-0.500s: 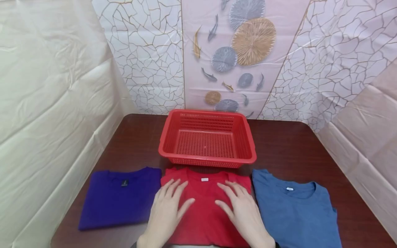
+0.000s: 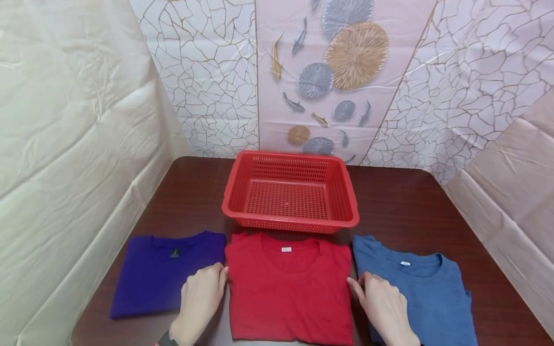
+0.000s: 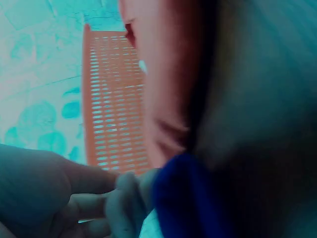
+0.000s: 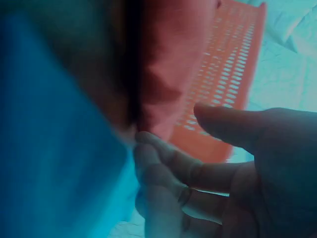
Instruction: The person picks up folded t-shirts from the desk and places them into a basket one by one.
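The red shirt (image 2: 291,295) lies at three o'clock from the left grip (image 2: 200,295), curled, hold unclear; nine from the equally near right grip (image 2: 383,302), thumb parted, holding nothing.

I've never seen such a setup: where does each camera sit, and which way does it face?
Head: worn on the head, facing forward and down; shows the person's left hand and right hand beside the folded red fabric T-shirt, with the red rectangular plastic basket beyond.
Left wrist: looks along that hand; its fingers show near the shirt's edge.
Right wrist: looks along the other; its fingers show at the opposite edge.
Shared: both wrist views show shirt and basket.
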The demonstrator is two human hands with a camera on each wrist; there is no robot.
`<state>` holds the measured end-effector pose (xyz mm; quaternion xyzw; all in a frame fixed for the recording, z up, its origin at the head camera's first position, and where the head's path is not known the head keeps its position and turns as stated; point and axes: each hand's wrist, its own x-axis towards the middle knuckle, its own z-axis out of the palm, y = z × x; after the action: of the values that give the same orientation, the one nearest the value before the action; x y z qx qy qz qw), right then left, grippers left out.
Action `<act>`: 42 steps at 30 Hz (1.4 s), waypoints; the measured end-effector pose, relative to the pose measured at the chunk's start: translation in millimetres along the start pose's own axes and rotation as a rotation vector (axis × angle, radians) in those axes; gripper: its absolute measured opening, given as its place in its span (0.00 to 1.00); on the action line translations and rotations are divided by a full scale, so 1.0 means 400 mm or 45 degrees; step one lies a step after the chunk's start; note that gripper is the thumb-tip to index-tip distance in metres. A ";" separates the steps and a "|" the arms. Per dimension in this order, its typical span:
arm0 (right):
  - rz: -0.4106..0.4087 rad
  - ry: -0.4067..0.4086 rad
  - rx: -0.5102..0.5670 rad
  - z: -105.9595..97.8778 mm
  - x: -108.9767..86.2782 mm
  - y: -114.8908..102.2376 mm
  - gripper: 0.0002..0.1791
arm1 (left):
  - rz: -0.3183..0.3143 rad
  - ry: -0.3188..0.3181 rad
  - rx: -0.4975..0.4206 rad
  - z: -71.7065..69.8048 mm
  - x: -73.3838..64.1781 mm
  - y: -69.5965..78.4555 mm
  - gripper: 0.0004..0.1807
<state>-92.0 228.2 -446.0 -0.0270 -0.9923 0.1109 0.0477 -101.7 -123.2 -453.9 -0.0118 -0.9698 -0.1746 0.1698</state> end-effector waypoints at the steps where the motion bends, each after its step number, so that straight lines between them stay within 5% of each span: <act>1: -0.001 -0.026 0.005 0.005 0.003 0.004 0.18 | 0.004 -0.023 0.013 0.008 0.001 -0.003 0.16; 9: -0.039 -0.159 0.159 0.041 0.038 -0.010 0.21 | 0.021 -0.136 0.055 0.055 0.017 0.018 0.23; 17: 0.062 -0.367 0.536 0.055 0.058 -0.016 0.21 | -0.015 -0.354 -0.186 0.069 0.030 0.032 0.22; 22: 0.145 -0.641 1.007 0.053 0.066 -0.012 0.31 | -0.093 -0.464 -0.536 0.075 0.039 0.028 0.21; 29: 0.195 -1.029 1.584 0.070 0.070 -0.011 0.35 | -0.408 -0.903 -1.335 0.093 0.049 0.022 0.28; 34: 0.198 -1.104 1.788 0.082 0.062 -0.011 0.33 | -0.566 -1.041 -1.674 0.098 0.050 0.010 0.46; 42: 0.264 -1.118 1.902 0.040 0.023 0.006 0.28 | -0.532 -1.143 -1.977 0.040 0.030 -0.024 0.32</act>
<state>-102.6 227.6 -461.5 -0.0335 -0.5811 0.7366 -0.3442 -119.0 -127.2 -467.2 -0.0136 -0.5379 -0.7826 -0.3129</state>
